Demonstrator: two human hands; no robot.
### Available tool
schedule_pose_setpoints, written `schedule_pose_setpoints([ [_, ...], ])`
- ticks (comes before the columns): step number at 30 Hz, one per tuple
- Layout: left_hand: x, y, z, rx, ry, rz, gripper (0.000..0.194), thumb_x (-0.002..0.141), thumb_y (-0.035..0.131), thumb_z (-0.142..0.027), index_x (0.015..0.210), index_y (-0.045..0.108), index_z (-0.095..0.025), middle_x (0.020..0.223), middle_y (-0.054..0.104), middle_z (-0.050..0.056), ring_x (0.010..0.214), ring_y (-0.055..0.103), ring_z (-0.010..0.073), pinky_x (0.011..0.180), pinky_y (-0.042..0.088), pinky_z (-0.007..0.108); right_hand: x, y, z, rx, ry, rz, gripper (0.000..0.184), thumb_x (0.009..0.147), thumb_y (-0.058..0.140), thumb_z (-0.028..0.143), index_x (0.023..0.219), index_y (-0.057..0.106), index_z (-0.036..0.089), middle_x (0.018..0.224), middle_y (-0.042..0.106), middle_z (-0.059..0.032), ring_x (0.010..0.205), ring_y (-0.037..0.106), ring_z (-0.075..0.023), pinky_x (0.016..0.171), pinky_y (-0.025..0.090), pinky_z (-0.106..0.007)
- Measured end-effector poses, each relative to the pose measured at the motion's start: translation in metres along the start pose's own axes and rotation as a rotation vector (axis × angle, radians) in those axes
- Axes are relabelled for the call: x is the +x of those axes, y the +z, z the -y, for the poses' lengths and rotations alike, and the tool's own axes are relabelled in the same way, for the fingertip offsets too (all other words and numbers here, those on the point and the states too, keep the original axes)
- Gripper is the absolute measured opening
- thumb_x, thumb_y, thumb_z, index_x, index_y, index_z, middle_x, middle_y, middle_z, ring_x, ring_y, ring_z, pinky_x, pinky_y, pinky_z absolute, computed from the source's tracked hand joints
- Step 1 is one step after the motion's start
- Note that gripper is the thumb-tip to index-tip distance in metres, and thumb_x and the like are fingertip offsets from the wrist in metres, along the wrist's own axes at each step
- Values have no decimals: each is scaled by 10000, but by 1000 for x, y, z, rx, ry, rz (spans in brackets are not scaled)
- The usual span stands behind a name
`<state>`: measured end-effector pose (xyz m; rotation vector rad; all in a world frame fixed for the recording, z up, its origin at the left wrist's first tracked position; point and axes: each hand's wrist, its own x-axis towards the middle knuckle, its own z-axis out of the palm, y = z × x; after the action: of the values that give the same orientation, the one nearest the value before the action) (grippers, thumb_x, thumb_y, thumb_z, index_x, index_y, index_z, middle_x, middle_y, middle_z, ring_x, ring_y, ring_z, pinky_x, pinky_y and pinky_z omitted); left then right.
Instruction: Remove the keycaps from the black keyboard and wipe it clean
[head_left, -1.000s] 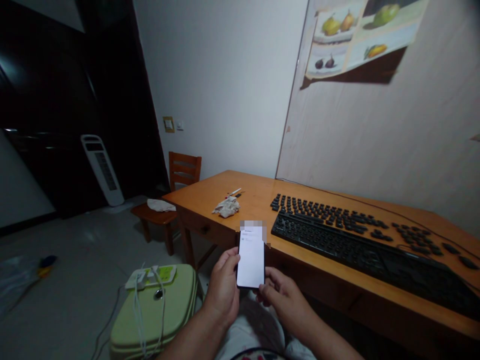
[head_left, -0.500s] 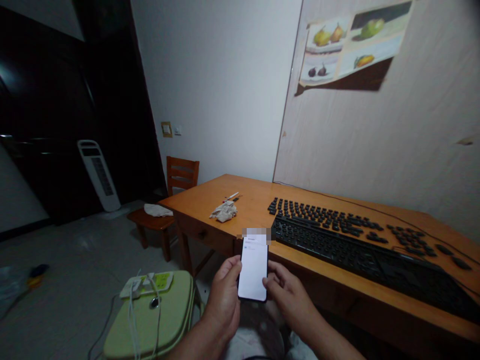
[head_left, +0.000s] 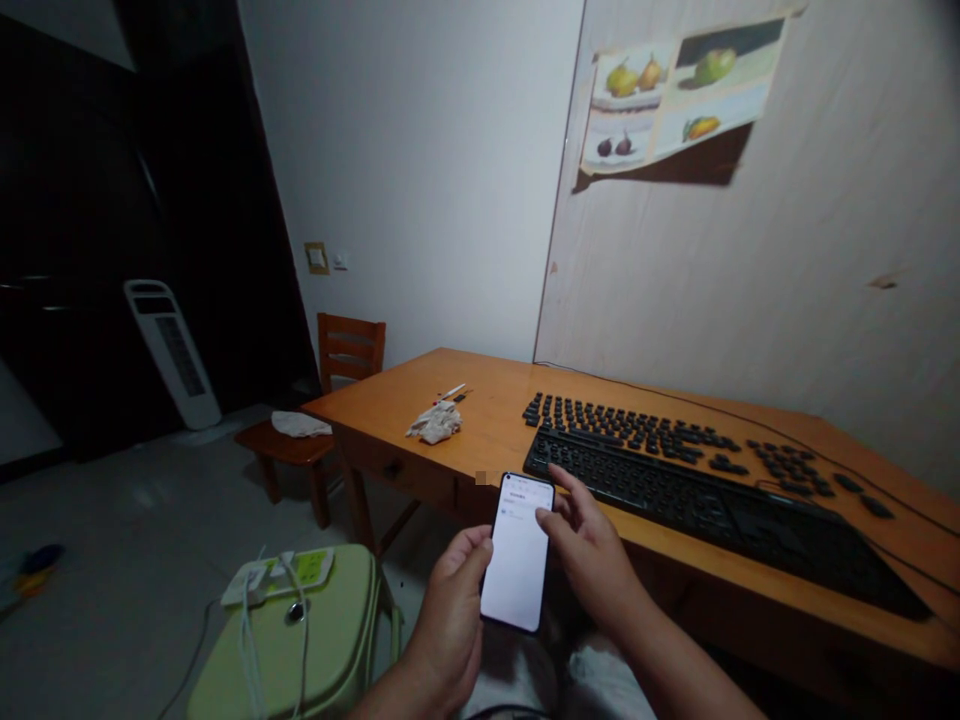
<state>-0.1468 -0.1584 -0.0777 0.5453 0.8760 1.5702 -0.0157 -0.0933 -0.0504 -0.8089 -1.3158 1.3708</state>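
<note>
A smartphone (head_left: pixel 516 570) with a bright, mostly white screen is held upright over my lap, in front of the desk edge. My left hand (head_left: pixel 454 610) grips its left side, the thumb lying along the edge of the screen. On the other side, my right hand (head_left: pixel 592 550) closes about the phone's upper right edge. Its thumb reaches onto the upper right of the screen, and one finger points up past the phone; the other fingers are partly hidden. Just beyond the phone, a black keyboard (head_left: pixel 712 520) with its keycaps removed lies along the desk's front edge.
Loose black keycaps (head_left: pixel 637 425) lie in rows behind the keyboard on the wooden desk (head_left: pixel 487 375). A crumpled cloth (head_left: pixel 437 423) and a pen (head_left: pixel 451 393) sit farther left. A green bin-like container (head_left: pixel 300 660) carries a power strip (head_left: pixel 281 575). A chair (head_left: pixel 349 350) stands beyond.
My right thumb has moved up from the phone's lower right edge to the upper right of its screen. The phone sits slightly lower and farther right in view. The camera has turned slightly right.
</note>
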Motion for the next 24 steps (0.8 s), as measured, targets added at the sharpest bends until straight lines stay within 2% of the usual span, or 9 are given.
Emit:
schedule_pose_setpoints([
  [3,-2,2,0,11,-7,-4,408,779,718,-364,1118,621,-158,891,712,83,743,667,194,632,473,261,-1,-2,0,-32,-13,-5,630,807,641,368,1365,411,187,1087,663,-95,774,635,-178,689,508,-304],
  [8,-2,2,2,32,0,-8,422,787,708,-385,1129,612,-157,889,715,81,735,669,190,641,472,261,-1,-2,-4,-49,-19,-44,605,786,659,358,1332,453,197,975,689,-57,673,620,-158,669,514,-302],
  [17,-1,4,5,46,-3,-8,435,794,694,-403,1142,596,-160,877,721,73,719,673,186,656,469,261,-4,2,-6,2,-30,-96,622,739,695,306,1304,461,192,1023,696,-81,782,664,-194,649,532,-294],
  [24,-4,3,6,71,6,-15,471,789,693,-427,1156,590,-150,863,715,81,710,665,187,646,467,264,-3,2,-14,-42,-32,-115,655,732,702,301,1316,424,197,1054,687,-95,866,676,-222,705,548,-326],
])
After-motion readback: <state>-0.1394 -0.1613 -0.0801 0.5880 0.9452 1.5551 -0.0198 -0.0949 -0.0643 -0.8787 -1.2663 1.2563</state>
